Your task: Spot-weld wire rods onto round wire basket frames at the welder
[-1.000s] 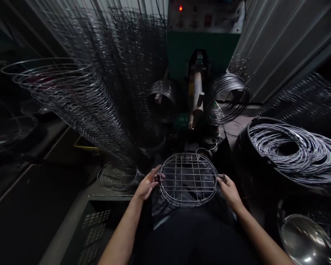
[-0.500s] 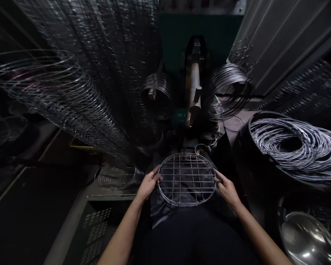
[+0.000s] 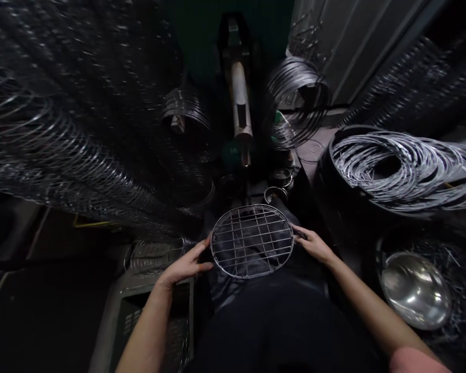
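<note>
A round wire grid rack point(image 3: 251, 240) lies level over my lap, held between both hands. My left hand point(image 3: 184, 264) grips its left rim, fingers curled under the edge and thumb along it. On the opposite side, my right hand point(image 3: 314, 243) pinches the right rim. A metal arm of the machine point(image 3: 241, 111) points down toward the rack from straight ahead.
Long stacks of wire rings point(image 3: 73, 155) fill the left. A black tub heaped with loose wire rings point(image 3: 404, 166) stands at the right, with a shiny steel bowl point(image 3: 415, 290) below it. Coils of rings point(image 3: 299, 103) hang beside the machine. A perforated grey crate point(image 3: 147, 316) sits lower left.
The view has tilted down and to the right. Both hands kept hold of the rack and carried it slightly left; my left hand slid lower along the rim.
</note>
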